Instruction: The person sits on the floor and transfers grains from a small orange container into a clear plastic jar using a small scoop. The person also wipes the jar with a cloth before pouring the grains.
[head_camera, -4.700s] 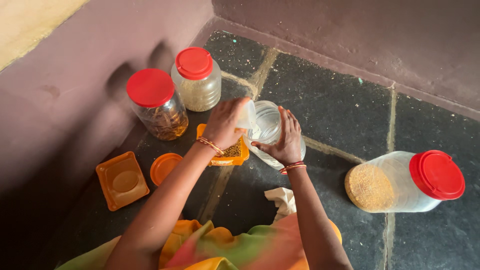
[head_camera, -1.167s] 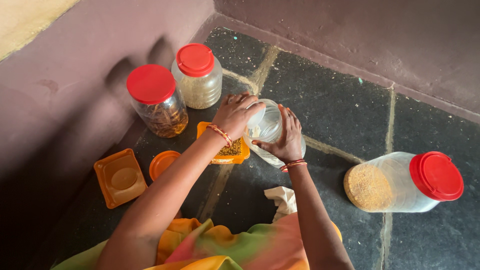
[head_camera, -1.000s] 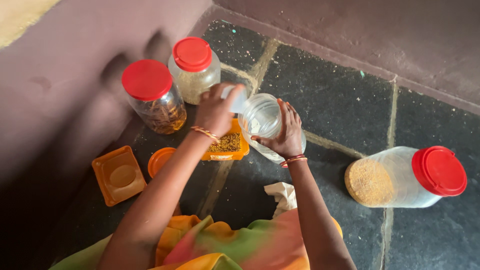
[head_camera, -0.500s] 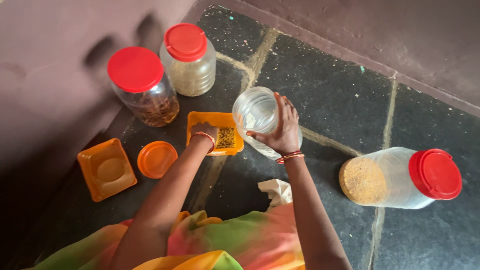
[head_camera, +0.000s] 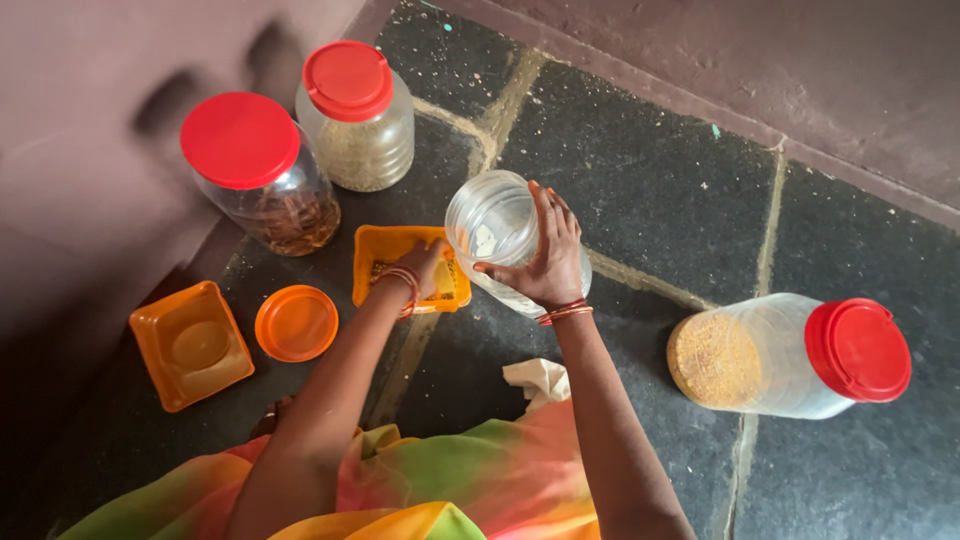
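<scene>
The right hand (head_camera: 548, 262) wraps its fingers around a clear, lidless plastic jar (head_camera: 497, 232), tilted on the dark stone floor (head_camera: 660, 190) with its open mouth turned toward the person. The left hand (head_camera: 424, 272) reaches into the square orange plastic tray of brownish seeds (head_camera: 412, 268) just beside the jar, its fingers curled down onto the contents; whether they have pinched any seeds I cannot tell. To do this well, I judge the jar should stay steadily tilted with its mouth close over the tray's edge, so that whatever is lifted travels a short way and spills fall back in the tray. Nearby lie a round orange lid (head_camera: 296, 322), an empty orange square tray (head_camera: 190, 344), two upright red-lidded jars (head_camera: 262, 172) and, well apart, a red-lidded jar of yellow grain (head_camera: 790, 352) on its side.
</scene>
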